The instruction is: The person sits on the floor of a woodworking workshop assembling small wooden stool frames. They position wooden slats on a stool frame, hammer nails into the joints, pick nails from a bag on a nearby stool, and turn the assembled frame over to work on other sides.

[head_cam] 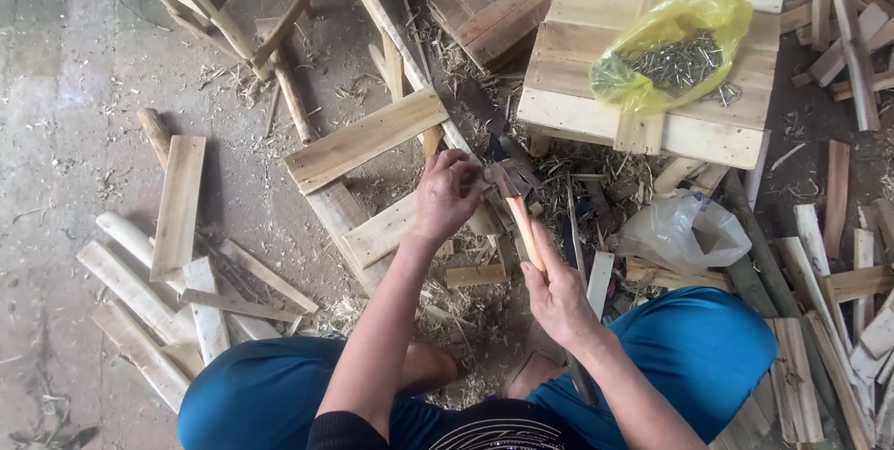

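Observation:
My right hand (pixel 559 296) grips the orange wooden handle of a hammer (pixel 515 191), whose metal head sits low over the end of a wooden slat (pixel 386 226). My left hand (pixel 447 194) rests on that slat, fingers pinched together right beside the hammer head; whether they hold a nail I cannot tell. A second, wider slat (pixel 365 140) lies parallel above it, both nailed across a long rail (pixel 346 222). I sit on the floor with knees in blue trousers (pixel 708 347) spread either side.
A slatted wooden stool (pixel 596 110) carries a yellow plastic bag of nails (pixel 670 49). A clear plastic bag (pixel 684 231) lies to the right. Loose planks (pixel 177 208) and offcuts litter the concrete floor on both sides, with shavings around the work.

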